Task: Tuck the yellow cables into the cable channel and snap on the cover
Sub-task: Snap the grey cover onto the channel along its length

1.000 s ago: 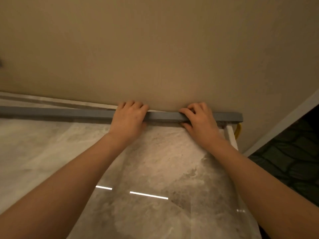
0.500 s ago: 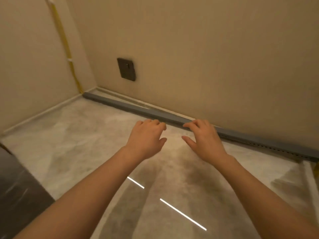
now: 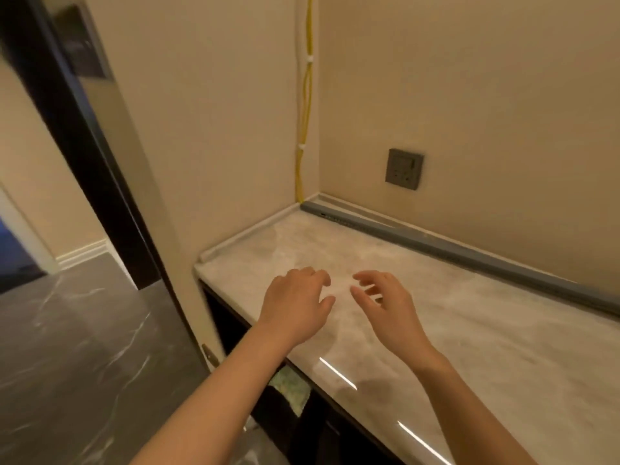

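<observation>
The grey cable channel [image 3: 469, 251] lies along the back of the marble counter [image 3: 486, 347], against the wall, with its cover on. Yellow cables [image 3: 306, 105] run down the wall corner, held by white clips, and end at the channel's left end. My left hand [image 3: 295, 305] hovers over the counter's front part, fingers loosely curled, holding nothing. Just to its right, my right hand [image 3: 382, 305] has its fingers spread and is empty. Both hands are well short of the channel.
A dark grey wall socket [image 3: 404, 169] sits on the back wall above the channel. Left of the counter stands a side wall, then a dark door frame [image 3: 84, 139] and a dark marble floor [image 3: 67, 364]. The counter's front edge drops to dark cabinet fronts.
Both hands have lifted off the channel and pulled back toward the counter's front. My view has swung left, bringing the corner, the yellow cables and the doorway into sight.
</observation>
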Demonstrator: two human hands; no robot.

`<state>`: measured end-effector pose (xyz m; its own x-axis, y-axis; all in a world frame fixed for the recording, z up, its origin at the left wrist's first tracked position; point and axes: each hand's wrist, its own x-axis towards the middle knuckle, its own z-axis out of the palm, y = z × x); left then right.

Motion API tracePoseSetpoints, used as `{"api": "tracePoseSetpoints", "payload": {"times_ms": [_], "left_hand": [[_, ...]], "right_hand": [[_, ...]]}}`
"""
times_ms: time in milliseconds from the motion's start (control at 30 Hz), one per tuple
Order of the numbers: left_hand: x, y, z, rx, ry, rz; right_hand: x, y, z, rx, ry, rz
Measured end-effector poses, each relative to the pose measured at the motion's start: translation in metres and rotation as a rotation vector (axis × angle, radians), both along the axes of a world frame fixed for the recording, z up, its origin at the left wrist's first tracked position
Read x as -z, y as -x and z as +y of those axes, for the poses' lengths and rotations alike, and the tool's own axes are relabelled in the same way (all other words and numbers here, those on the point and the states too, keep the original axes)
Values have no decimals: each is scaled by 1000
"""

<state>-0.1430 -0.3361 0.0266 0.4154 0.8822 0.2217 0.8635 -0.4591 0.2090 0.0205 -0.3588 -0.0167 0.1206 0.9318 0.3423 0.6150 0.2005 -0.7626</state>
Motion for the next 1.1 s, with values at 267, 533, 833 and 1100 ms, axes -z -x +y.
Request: {"api": "tracePoseSetpoints", "payload": {"times_ms": [267, 533, 833, 1100], "left_hand": [[47, 94, 41, -65, 167, -47], [57, 115, 154, -80, 259, 82], [59, 62, 317, 51, 170, 203], [49, 6, 419, 252, -242, 579]], "right_hand": [[26, 64, 73, -68, 139, -1], [44, 61, 189, -45, 210, -102], [46, 31, 330, 72, 192, -283], [66, 4, 396, 261, 147, -627]]}}
